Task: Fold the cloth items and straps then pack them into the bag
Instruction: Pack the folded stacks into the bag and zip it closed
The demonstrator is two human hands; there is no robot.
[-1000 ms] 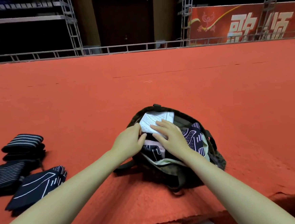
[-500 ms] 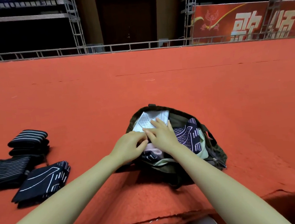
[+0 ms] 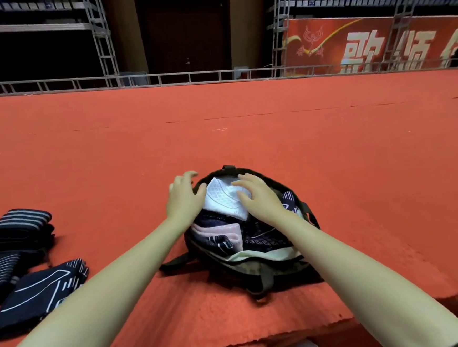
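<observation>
The folded white cloth with a woven diamond pattern lies at the top of the open olive-green fabric bag, toward its far rim, resting on darker folded pieces: a navy cloth with pink panels and a navy one with pale line markings. The bag sits on the red carpeted platform, near its front edge.

The step in hand looks like settling this white piece into the bag. To do it well, press it flat with spread fingers and work the corners down inside the rim, so the fold holds and room is left for what remains.

The left hand hangs at the bag's left rim, fingers loosely curled and grasping nothing (whether it touches the rim I cannot tell). The right hand is spread over the white cloth's right side, fingers relaxed, gripping nothing.

Well apart to the left lie navy striped folded cloths and a navy folded cloth with white lines, not yet packed.
</observation>
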